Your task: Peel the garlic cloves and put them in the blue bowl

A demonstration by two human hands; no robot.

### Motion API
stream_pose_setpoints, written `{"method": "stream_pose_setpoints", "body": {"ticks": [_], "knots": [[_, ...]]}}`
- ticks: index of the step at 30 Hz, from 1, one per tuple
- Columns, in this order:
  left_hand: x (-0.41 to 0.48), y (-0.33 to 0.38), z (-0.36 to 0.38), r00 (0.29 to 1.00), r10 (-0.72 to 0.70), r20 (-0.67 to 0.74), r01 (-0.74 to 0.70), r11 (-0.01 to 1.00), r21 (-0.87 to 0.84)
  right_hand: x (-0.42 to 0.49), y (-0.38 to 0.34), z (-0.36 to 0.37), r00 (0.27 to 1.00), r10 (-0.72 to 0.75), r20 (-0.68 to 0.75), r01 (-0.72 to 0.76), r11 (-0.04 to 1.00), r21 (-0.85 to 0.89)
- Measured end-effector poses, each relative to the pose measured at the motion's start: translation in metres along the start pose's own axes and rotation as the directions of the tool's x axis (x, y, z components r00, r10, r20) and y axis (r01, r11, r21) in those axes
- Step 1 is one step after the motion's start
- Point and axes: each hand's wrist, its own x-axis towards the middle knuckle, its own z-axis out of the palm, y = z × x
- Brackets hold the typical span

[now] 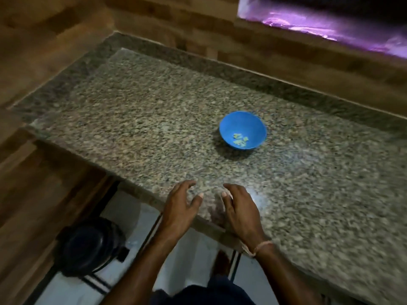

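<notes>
A blue bowl (243, 130) stands on the speckled granite counter (154, 119), right of centre. Several pale garlic cloves (240, 139) lie in its bottom. My left hand (180, 203) and my right hand (239, 205) hover side by side over the counter's near edge, well short of the bowl. Both have relaxed, slightly spread fingers and hold nothing. The frame is motion-blurred.
Wooden panelling (55, 51) borders the counter at the left and back. A purple-lit opening (330, 23) sits at the top right. Below the counter's edge a dark round container (88, 245) stands on the pale floor.
</notes>
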Motion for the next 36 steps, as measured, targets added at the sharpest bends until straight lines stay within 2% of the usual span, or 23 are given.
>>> {"method": "stream_pose_setpoints", "body": {"ticks": [7, 11, 14, 18, 23, 26, 29, 33, 36], "knots": [[0.044, 0.027, 0.067, 0.992, 0.081, 0.100, -0.097, 0.982, 0.164, 0.025, 0.067, -0.038, 0.992, 0.122, -0.021, -0.123, 0.988, -0.094], [0.055, 0.020, 0.084, 0.978, 0.136, 0.156, -0.175, 0.946, 0.274, 0.037, 0.087, -0.046, 0.990, 0.136, -0.035, -0.139, 0.980, -0.140], [0.060, 0.020, 0.093, 0.959, 0.194, 0.205, -0.249, 0.923, 0.293, 0.046, 0.094, -0.048, 0.990, 0.129, -0.056, -0.136, 0.978, -0.157], [0.061, 0.024, 0.103, 0.951, 0.201, 0.234, -0.255, 0.939, 0.232, 0.052, 0.101, -0.048, 0.991, 0.104, -0.089, -0.113, 0.989, -0.093], [0.065, 0.024, 0.107, 0.957, 0.188, 0.219, -0.231, 0.954, 0.190, 0.048, 0.102, -0.056, 0.951, 0.205, -0.233, -0.139, 0.953, 0.269], [0.068, 0.030, 0.112, 0.950, 0.210, 0.233, -0.249, 0.956, 0.154, 0.045, 0.107, -0.058, 0.933, 0.281, -0.224, -0.179, 0.904, 0.388], [0.065, 0.038, 0.121, 0.922, 0.273, 0.273, -0.318, 0.939, 0.135, 0.043, 0.112, -0.054, 0.928, 0.320, -0.189, -0.220, 0.882, 0.416], [0.062, 0.047, 0.130, 0.901, 0.324, 0.288, -0.394, 0.889, 0.232, 0.044, 0.110, -0.055, 0.944, 0.282, -0.174, -0.206, 0.911, 0.358], [0.061, 0.051, 0.136, 0.910, 0.318, 0.266, -0.390, 0.874, 0.290, 0.046, 0.110, -0.057, 0.951, 0.255, -0.176, -0.195, 0.934, 0.300]]}}
